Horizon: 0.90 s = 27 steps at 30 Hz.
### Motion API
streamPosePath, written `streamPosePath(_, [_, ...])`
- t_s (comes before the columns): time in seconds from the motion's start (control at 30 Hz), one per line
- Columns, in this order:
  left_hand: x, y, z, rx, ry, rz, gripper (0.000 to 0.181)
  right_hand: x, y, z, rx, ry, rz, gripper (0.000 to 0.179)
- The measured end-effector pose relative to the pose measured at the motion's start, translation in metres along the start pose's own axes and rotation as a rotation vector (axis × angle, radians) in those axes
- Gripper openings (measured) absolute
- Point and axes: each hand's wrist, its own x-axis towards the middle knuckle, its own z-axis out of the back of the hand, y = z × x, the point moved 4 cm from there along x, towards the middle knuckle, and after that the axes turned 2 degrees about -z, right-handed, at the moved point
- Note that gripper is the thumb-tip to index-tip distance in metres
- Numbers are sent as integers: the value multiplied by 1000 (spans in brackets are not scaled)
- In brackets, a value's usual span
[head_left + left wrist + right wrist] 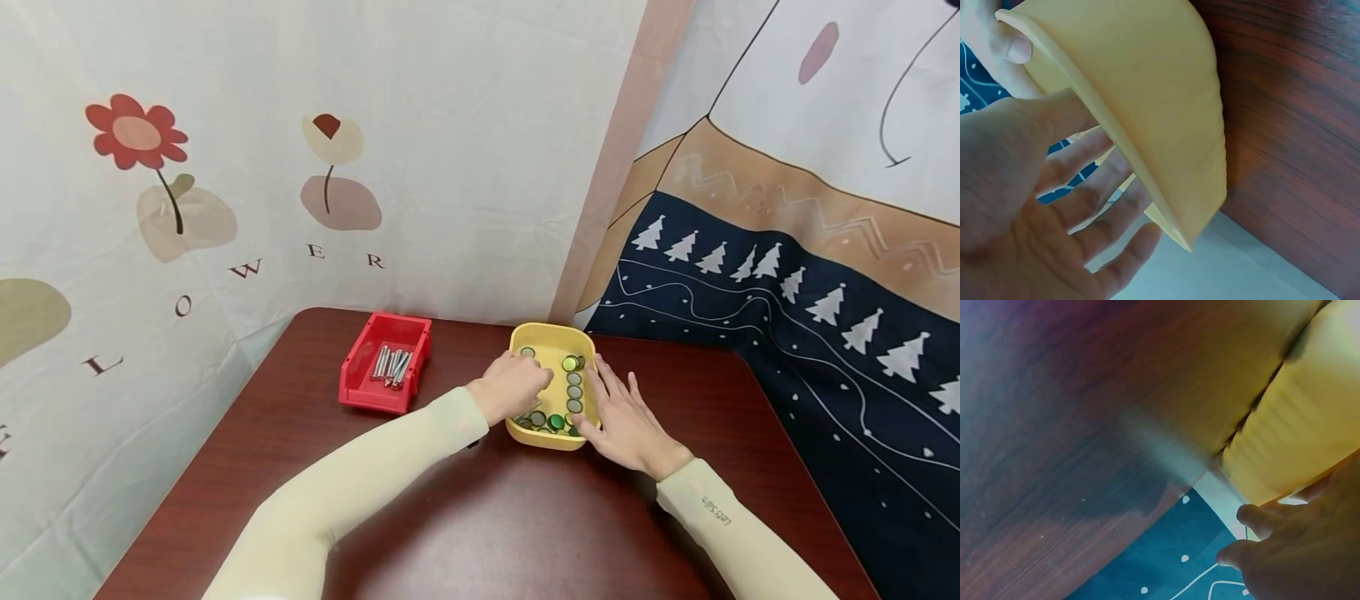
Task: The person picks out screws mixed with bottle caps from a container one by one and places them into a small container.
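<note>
A yellow bin (552, 332) stands on the table with several round caps inside, some green (556, 422) and some grey-faced (574, 392). Grey-faced ones form a row along its right side. My left hand (512, 385) reaches over the left wall into the bin. In the left wrist view its thumb and longer fingers pass behind the yellow rim (1110, 134), their tips hidden, so whether they pinch a cap is unclear. On the right, my right hand (626, 425) rests at the rim, fingers extended along and outside the wall, thumb over the near right corner.
Left of the yellow bin, a red bin (375, 400) holds several silver metal bolts or pins (392, 365). The brown table (525, 517) ends at a printed cloth backdrop (465, 167) behind it. A dark cloth with white trees (750, 333) hangs on the right.
</note>
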Motion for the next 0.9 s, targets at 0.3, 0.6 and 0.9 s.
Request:
streamPosePath(0.3, [6, -12, -7, 6, 217, 20, 18, 0, 1, 0, 8, -6, 12, 95])
streamPosePath(0.6, [11, -12, -7, 1, 246, 26, 42, 1, 0, 1, 13, -22, 17, 93])
streamPosePath(0.9, [5, 0, 6, -223, 188, 22, 42, -1, 0, 2, 10, -6, 9, 92])
